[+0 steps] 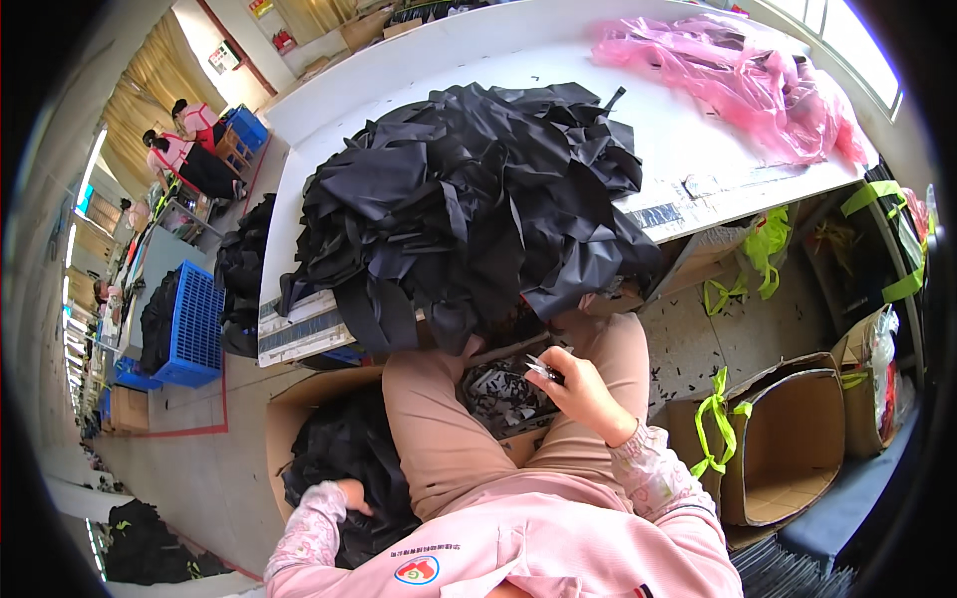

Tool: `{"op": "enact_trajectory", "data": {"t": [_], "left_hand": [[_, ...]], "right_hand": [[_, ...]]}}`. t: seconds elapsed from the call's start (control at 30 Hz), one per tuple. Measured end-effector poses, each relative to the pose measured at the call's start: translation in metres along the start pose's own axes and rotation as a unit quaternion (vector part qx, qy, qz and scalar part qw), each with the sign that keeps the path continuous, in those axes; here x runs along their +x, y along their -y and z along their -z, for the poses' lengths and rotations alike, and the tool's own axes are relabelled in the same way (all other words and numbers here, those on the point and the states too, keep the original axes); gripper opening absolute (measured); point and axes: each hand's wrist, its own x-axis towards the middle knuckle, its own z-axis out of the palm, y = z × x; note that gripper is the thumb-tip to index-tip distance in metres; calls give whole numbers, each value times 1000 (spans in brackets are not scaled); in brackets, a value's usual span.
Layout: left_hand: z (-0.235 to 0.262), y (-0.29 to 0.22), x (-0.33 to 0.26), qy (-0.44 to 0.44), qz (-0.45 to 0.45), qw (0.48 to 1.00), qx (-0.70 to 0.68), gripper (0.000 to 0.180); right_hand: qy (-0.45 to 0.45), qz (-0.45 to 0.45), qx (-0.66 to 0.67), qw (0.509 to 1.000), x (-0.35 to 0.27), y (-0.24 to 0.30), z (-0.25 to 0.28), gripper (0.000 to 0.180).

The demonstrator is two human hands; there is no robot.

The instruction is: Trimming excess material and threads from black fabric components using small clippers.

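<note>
Below the black fabric pile, which spills over the near edge of the white surface, the person sits with knees tucked under that overhang, so loose pieces are within reach. Right hand, just below and right of the pile's hanging edge, is clenched around small snips whose metal tips point left toward the pile; the grip looks like one for cutting, thumb on top and fingers curled beneath. Between the knees, right under the pile's lip, sits a small box of scraps, probably placed to catch trimmings as they fall. Left hand, down and left of the pile, reaches into a cardboard box full of black cloth on the floor; its fingers lie on the cloth, but I cannot tell whether they grasp a piece or merely rest there. Right of the pile, at the surface's far corner, lies a heap of pink plastic. Lower right of the pile stands an open carton tied with green straps. Left of the pile, on the floor, is a blue crate.
</note>
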Motion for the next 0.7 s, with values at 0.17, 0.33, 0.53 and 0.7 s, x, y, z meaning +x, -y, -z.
{"op": "enact_trajectory", "data": {"t": [0.17, 0.33, 0.53, 0.7], "left_hand": [[179, -108, -102, -463, -133, 875, -57, 24], [298, -192, -81, -720, -299, 625, 44, 29], [408, -215, -50, -789, -190, 541, 222, 43], [429, -213, -74, -796, -274, 509, 180, 2]], "right_hand": [[5, 18, 23, 1000, -4, -1, -13, 26], [55, -22, 41, 997, -20, 3, -24, 26], [40, -37, 32, 998, -51, -21, -17, 29], [28, -91, 27, 995, -58, -30, -6, 31]]}}
